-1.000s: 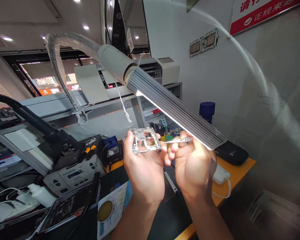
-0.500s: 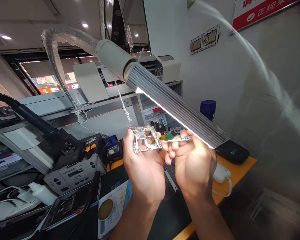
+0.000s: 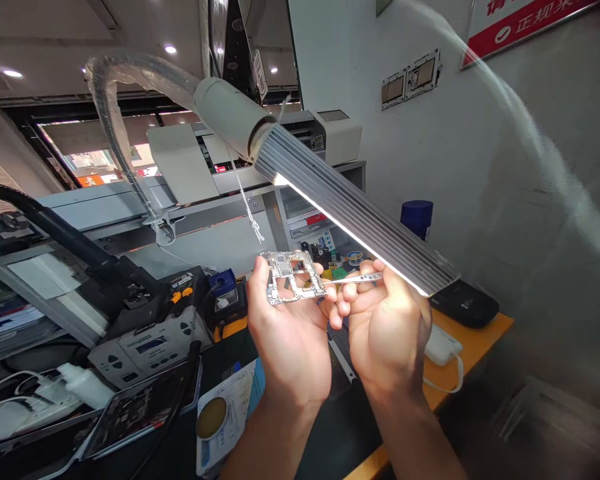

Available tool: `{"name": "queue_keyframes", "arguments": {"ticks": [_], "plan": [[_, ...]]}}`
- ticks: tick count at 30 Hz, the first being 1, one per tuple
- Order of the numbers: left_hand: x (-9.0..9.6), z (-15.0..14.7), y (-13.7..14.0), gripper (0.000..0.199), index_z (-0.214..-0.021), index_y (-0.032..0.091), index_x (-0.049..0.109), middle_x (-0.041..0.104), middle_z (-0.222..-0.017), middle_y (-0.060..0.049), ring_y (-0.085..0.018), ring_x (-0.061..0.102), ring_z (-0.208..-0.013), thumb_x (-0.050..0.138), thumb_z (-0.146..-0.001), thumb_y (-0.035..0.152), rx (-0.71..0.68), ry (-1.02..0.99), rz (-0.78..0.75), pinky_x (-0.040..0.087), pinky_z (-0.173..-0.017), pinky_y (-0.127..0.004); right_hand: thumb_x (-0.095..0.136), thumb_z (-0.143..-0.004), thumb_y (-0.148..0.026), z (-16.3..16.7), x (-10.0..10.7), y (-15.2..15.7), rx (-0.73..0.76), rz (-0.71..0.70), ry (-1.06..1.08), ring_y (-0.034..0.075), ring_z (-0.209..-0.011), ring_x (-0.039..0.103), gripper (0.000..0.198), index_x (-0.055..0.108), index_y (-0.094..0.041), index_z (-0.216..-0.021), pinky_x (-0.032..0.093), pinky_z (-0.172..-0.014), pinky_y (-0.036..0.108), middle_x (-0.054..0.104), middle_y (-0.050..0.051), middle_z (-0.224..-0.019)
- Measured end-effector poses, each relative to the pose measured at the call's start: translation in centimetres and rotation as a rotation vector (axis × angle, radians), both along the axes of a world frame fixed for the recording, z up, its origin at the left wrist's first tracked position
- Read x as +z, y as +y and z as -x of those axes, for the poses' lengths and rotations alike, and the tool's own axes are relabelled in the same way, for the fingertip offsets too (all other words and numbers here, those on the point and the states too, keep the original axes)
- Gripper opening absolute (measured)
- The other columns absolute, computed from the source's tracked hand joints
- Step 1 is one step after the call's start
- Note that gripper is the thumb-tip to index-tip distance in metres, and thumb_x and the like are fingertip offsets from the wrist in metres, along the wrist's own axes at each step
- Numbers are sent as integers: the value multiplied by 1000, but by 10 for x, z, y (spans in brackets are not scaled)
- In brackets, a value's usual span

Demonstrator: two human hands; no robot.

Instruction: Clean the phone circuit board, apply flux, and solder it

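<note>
Under the lamp, my left hand [image 3: 290,340] grips a phone circuit board [image 3: 281,265] by its edges, thumb on the left side and fingers on the right. The board is tilted toward me and has large cut-out openings. My right hand [image 3: 387,323] is closed around metal tweezers [image 3: 360,277] with holes along the handle. The thin tips of the tweezers reach the board's right edge; whether they pinch anything there is too small to tell. The fingertips of both hands lie close together beside the board.
A bar-shaped lamp [image 3: 350,207] on a bendable arm hangs just above my right hand. At left stand a grey soldering station [image 3: 155,343] and an opened device [image 3: 135,413]. A white adapter [image 3: 443,345] lies on the orange bench [image 3: 495,327]; a blue container [image 3: 417,219] stands behind.
Both hands hold nearly the same pose, with the board and tweezers in place. The whole view has shifted very slightly.
</note>
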State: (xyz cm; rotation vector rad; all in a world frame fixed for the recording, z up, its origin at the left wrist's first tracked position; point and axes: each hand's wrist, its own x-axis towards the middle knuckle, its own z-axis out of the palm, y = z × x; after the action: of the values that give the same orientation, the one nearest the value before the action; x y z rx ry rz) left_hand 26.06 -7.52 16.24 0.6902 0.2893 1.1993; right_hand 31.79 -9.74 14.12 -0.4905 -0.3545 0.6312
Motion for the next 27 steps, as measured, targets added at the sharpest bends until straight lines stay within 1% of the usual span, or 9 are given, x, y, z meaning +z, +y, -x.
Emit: {"name": "queue_keyframes", "arguments": {"ticks": [4, 12, 21, 27], "plan": [[0, 1, -1, 42, -75, 19, 56, 58, -73, -5, -18, 54, -51, 39, -98, 50, -3, 0, -11, 39, -42, -27, 54, -82, -24, 1, 1, 0, 4, -26, 7, 17, -42, 53, 15, 57, -23, -68, 39, -34, 25, 54, -1, -47], [-2, 2, 0, 43, -75, 20, 57, 58, -74, -5, -18, 55, -50, 38, -99, 51, -1, 6, -12, 39, -42, -27, 54, -81, -20, 2, 2, 1, 9, -43, 19, 17, -41, 55, 16, 60, -22, -66, 41, -33, 25, 55, 0, -47], [1, 2, 0, 43, -74, 20, 56, 55, -72, -4, -17, 54, -51, 39, -98, 52, -27, 3, 3, 41, -42, -27, 60, -78, -26, -1, 1, 2, 14, -9, 40, 18, -42, 54, 15, 57, -23, -64, 39, -32, 26, 53, 0, -47], [0, 2, 0, 43, -74, 20, 56, 57, -71, -4, -17, 54, -49, 41, -98, 52, -31, -9, -17, 42, -40, -27, 60, -79, -27, -1, 0, 3, 7, -14, 38, 16, -38, 49, 16, 59, -24, -63, 38, -33, 26, 53, -1, -46]]}}
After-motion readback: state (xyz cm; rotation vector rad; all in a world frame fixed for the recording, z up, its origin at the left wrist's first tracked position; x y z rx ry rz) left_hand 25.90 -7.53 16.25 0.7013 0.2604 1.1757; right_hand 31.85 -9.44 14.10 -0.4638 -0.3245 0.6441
